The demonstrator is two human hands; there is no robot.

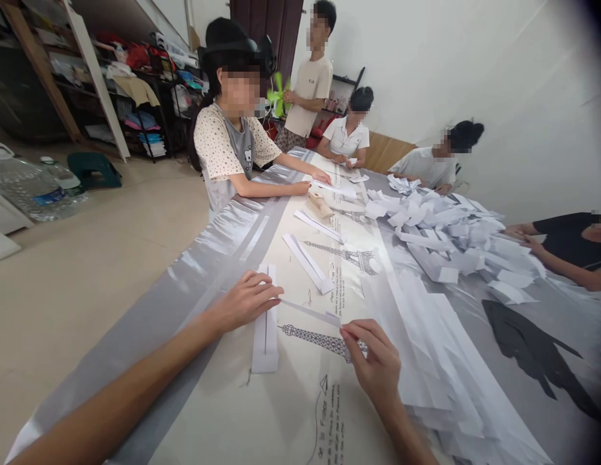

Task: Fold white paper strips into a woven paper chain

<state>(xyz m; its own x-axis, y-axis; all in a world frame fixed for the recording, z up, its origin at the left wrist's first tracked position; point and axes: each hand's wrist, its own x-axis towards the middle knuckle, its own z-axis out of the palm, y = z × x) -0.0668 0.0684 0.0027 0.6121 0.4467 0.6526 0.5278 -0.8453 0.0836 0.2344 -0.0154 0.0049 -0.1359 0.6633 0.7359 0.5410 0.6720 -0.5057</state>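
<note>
A thin, translucent-looking strip stretches between my two hands above the printed table cover. My left hand has its fingers pressed together at the strip's left end, over a folded white paper lying lengthwise on the table. My right hand pinches the other end between thumb and fingertips. Further up the table lie another folded paper and a narrow one beyond it. Layered white paper sheets spread beside my right hand.
A big heap of folded white papers covers the table's right side. Dark cloth lies nearer on that side. A beige roll rests farther up. Several people are around the table; one at left handles paper. A green stool stands on the floor.
</note>
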